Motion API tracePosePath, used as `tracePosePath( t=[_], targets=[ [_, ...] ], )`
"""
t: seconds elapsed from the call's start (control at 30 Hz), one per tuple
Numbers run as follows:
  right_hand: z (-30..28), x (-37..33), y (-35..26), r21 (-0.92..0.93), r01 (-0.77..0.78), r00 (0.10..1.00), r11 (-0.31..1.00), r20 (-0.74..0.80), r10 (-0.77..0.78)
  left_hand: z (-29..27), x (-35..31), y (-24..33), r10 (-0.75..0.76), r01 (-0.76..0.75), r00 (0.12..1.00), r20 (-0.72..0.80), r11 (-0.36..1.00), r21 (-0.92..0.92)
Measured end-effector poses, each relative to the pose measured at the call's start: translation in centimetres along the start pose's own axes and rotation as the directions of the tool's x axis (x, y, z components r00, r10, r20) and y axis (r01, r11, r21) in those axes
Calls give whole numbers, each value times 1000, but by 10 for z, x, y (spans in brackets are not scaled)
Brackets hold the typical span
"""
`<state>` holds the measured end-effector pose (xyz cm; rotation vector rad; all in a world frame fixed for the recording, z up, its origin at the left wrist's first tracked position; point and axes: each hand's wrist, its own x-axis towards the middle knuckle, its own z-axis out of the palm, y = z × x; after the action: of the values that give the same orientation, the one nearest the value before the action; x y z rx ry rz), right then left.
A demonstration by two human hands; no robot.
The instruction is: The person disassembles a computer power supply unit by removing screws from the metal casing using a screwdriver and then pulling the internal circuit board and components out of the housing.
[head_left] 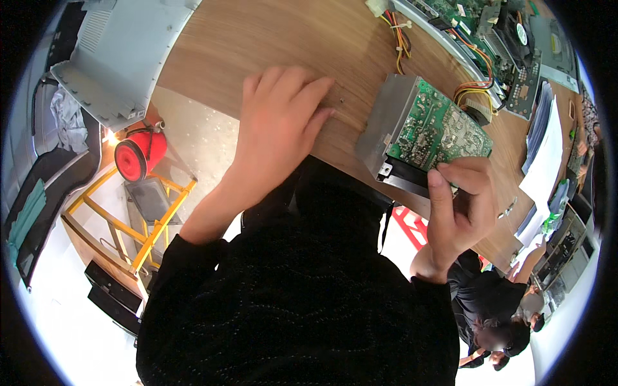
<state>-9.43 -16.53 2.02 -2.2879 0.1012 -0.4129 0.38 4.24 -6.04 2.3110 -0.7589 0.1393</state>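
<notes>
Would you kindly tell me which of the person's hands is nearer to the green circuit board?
Right. The right hand is at the near edge of the green circuit board; the left hand is apart from it, farther left, over the wooden table.

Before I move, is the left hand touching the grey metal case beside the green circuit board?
Apart. The head view shows a strip of wooden tabletop between the left hand's fingertips and the grey metal case.

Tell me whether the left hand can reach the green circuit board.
Likely yes: the left hand is nearby, though the grey metal casing lies between it and the green circuit board, whose face is exposed.
</notes>
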Motion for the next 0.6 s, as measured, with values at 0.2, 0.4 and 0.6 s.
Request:
tracePosePath(
  t=[0.2,0.4,0.6],
  targets=[
    [-11,-3,12,-2,33,997,999,-69,-33,8,14,-6,157,-158,979,126,987,-4],
    [-20,-5,17,-2,19,996,1000,-92,-19,8,28,-10,189,-183,969,161,982,-50],
    [-35,13,31,-99,32,996,995,-76,-40,-1,43,4,56,-12,990,127,947,-321]
  ],
)
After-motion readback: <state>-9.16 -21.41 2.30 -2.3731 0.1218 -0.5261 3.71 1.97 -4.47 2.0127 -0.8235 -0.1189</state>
